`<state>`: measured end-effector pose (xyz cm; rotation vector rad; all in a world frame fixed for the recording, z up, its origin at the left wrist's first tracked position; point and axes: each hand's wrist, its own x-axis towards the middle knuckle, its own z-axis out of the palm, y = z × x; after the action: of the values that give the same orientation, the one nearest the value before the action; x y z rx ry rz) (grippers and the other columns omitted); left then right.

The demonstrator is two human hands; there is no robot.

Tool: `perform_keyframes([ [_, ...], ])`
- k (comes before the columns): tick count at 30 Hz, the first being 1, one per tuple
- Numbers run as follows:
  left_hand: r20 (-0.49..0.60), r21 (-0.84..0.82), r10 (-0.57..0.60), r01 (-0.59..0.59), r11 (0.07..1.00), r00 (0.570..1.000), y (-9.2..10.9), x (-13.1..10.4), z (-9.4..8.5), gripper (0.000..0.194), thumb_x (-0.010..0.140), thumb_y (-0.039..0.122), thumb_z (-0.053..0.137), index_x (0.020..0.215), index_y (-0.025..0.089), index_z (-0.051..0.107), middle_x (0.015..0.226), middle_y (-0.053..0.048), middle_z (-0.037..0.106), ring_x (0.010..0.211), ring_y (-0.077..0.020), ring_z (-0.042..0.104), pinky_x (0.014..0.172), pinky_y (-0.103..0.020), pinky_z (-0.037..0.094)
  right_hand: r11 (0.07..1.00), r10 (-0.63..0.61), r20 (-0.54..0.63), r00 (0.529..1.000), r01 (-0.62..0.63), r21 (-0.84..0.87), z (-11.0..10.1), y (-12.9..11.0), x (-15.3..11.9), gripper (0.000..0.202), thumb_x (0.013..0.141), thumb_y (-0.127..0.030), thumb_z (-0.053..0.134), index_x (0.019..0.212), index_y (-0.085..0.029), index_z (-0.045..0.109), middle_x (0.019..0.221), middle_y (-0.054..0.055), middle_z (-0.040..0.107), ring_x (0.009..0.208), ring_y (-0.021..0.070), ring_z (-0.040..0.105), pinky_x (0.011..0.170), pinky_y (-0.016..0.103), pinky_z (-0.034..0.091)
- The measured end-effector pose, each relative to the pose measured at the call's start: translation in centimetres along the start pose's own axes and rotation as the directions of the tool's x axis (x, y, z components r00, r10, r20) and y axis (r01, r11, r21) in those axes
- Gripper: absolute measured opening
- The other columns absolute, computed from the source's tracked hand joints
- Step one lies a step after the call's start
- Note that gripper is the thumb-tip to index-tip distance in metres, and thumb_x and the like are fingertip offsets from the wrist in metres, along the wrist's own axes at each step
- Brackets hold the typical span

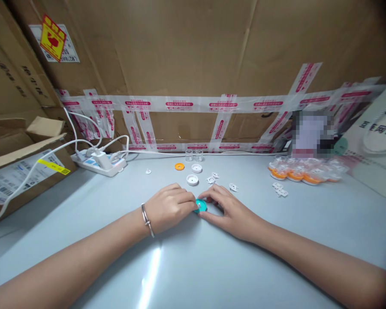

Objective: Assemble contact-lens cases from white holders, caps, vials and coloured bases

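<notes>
A round teal disc (201,206) with a small white piece at its centre is between my two hands, low over the table. My right hand (230,211) grips the disc's edge between thumb and fingers. The fingers of my left hand (172,206) are pinched together at the disc's left side, by the white piece; what they hold is too small to make out. Beyond the hands lie two white round caps (192,180), an orange ring (179,166) and several small white cut-out parts (233,187). Two clear cylinders (189,155) stand behind them.
A white power strip (114,167) with plugs and cables sits at the left beside an open cardboard box (35,171). Several orange-based clear packs (296,175) are piled at the right. A large taped carton (180,56) walls off the back.
</notes>
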<state>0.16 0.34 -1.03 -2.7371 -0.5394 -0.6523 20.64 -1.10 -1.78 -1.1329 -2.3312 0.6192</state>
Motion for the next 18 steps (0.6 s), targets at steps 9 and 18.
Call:
perform_keyframes([
  [9, 0.058, -0.132, -0.093, 0.100, 0.986, 0.994, -0.5, -0.2, -0.9, 0.019, 0.085, 0.012, 0.044, 0.089, 0.016, 0.062, 0.085, -0.003, 0.067, 0.074, -0.0125, 0.060, 0.069, -0.026, 0.045, 1.000, 0.008, 0.013, 1.000, -0.008, -0.001, -0.1, 0.1, 0.0, 0.023, 0.079, -0.032, 0.055, 0.101, -0.024, 0.054, 0.094, 0.003, 0.052, 0.091, 0.0172, 0.047, 0.081, 0.032, 0.040],
  [18, 0.176, -0.341, -0.182, 0.233, 0.911, 0.967, -0.5, 0.2, -1.6, 0.023, 0.083, 0.013, 0.045, 0.093, 0.019, 0.064, 0.093, -0.005, 0.064, 0.085, -0.0153, 0.058, 0.077, -0.028, 0.045, 1.000, 0.002, 0.011, 1.000, -0.002, -0.001, -0.1, 0.0, 0.1, 0.023, 0.079, -0.032, 0.056, 0.100, -0.024, 0.054, 0.094, 0.002, 0.052, 0.091, 0.0170, 0.047, 0.081, 0.032, 0.040],
])
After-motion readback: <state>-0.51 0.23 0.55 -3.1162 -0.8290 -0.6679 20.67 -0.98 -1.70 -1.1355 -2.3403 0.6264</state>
